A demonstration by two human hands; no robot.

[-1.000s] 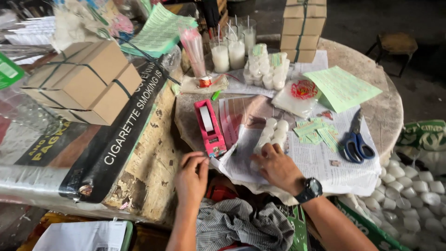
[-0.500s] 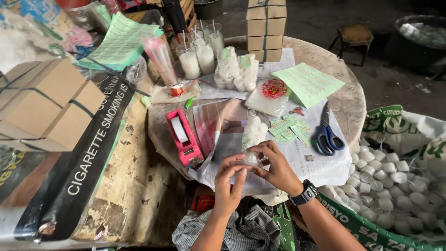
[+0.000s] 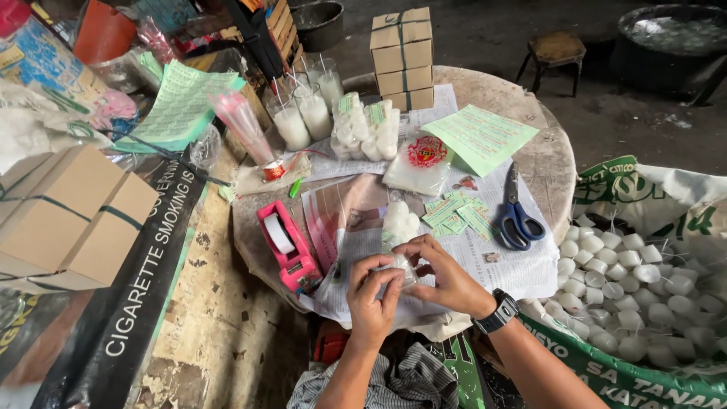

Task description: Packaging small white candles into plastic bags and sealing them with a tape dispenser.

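Holding a small clear plastic packet of white candles [image 3: 399, 266] between both hands above the newspaper-covered round stone counter [image 3: 553, 163]. Left hand [image 3: 372, 294] pinches its near edge; right hand [image 3: 447, 276] curls closed over the far side. Risk, as judged: the slick film could slip or split under pinching, spilling the smooth, rounded wax pieces. The pink plastic tape dispenser [image 3: 288, 244] sits just beside the left hand; the blue-handled steel scissors [image 3: 517, 220] lie near the right. Small green paper labels [image 3: 458, 213] are light and easily scattered.

Pink tape dispenser [image 3: 286, 246], blue-handled scissors [image 3: 518, 221], green leaflet [image 3: 481, 137].
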